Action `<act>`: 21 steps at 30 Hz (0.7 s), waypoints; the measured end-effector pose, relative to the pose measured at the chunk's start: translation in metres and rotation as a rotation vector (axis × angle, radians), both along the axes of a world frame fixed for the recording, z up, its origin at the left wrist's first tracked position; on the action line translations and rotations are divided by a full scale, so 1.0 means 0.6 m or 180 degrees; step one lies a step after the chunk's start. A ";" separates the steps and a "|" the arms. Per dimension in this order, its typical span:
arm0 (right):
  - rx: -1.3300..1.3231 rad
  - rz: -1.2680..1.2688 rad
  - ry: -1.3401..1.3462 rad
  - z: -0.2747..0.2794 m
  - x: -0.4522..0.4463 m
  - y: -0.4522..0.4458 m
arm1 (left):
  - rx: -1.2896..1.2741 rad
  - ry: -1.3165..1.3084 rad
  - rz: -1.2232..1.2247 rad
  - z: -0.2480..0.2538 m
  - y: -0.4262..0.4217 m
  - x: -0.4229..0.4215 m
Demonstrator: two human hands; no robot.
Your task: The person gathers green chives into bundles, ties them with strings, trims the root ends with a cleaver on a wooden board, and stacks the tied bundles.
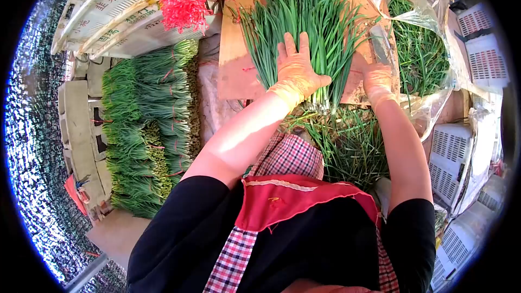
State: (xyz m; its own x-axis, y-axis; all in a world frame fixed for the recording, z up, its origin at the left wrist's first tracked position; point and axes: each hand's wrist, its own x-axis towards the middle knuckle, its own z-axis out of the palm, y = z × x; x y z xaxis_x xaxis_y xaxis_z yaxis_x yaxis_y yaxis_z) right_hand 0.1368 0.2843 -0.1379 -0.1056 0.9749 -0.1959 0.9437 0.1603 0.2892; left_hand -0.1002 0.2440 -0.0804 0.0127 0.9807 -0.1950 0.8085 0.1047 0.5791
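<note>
A loose spread of long green garlic chives [304, 16] lies on a wooden board [236, 78], with the leaf tips pointing away from me and the pale stem ends at the near edge. My left hand [297, 68], in an orange glove, rests flat on the chives with its fingers spread. At the board's right side, my gloved right hand [378, 78] is closed around the handle of a knife [381, 46]. The blade points away from me and its handle is mostly covered by my fingers. The knife is apart from the chives.
Tied chive bundles [163, 108] are stacked at left. Red ties [190, 5] hang beside white crates [116, 13]. Cut leaf scraps [353, 141] lie below the board, and more greens [415, 49] fill a plastic bag [429, 111] at right. White baskets [450, 144] stand farther right.
</note>
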 end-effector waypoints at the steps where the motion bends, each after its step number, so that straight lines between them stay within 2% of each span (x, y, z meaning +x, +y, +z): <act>1: 0.0006 0.0001 0.0005 0.020 -0.011 -0.015 | -0.0008 -0.0057 -0.0013 0.001 0.001 -0.001; 3: -0.0154 -0.0031 -0.0299 0.046 -0.025 -0.031 | -0.0022 -0.0106 -0.0010 0.001 0.001 -0.002; 4: -0.0703 -0.0139 -0.0417 0.062 -0.032 -0.035 | -0.0030 -0.0129 -0.0024 0.000 0.001 -0.002; 5: -0.0698 -0.0137 -0.0421 0.077 -0.038 -0.043 | -0.0036 -0.0152 -0.0038 0.000 0.001 -0.002; 7: -0.1447 -0.0244 0.0194 0.104 -0.049 -0.068 | -0.0057 -0.0127 -0.0052 0.002 -0.002 -0.002; 9: -0.1494 -0.0382 0.0286 0.117 -0.063 -0.096 | -0.0052 -0.0101 -0.0071 0.004 0.000 -0.001; 11: -0.0721 -0.0632 0.1837 0.114 -0.073 -0.115 | -0.0006 -0.0024 -0.0105 0.000 0.000 0.000; 12: -0.1090 -0.0904 0.2583 0.140 -0.085 -0.114 | 0.0004 -0.0023 -0.0101 0.000 0.000 0.000; 13: -0.1089 -0.0901 0.2585 0.136 -0.081 -0.105 | 0.0032 -0.0047 -0.0103 -0.002 -0.001 0.000; 15: -0.2675 -0.2063 0.4596 0.113 -0.061 -0.068 | 0.0055 -0.0052 -0.0103 -0.004 -0.004 -0.001; 16: -0.3189 -0.2187 0.5352 0.094 -0.047 -0.059 | 0.0063 -0.0096 -0.0116 -0.006 -0.004 -0.001; 17: -0.3336 -0.2298 0.5838 0.100 -0.049 -0.060 | 0.0080 -0.0145 -0.0132 -0.007 -0.002 -0.001; 19: -0.2752 -0.2038 0.6174 0.110 -0.062 -0.073 | 0.0050 -0.0255 -0.0111 -0.012 -0.002 -0.002; 20: -0.2753 -0.2052 0.6180 0.106 -0.062 -0.075 | 0.0079 -0.0227 -0.0178 -0.014 0.000 -0.005; 21: -0.2203 -0.1864 0.6207 0.098 -0.062 -0.074 | 0.0113 -0.0200 -0.0243 -0.016 0.002 -0.008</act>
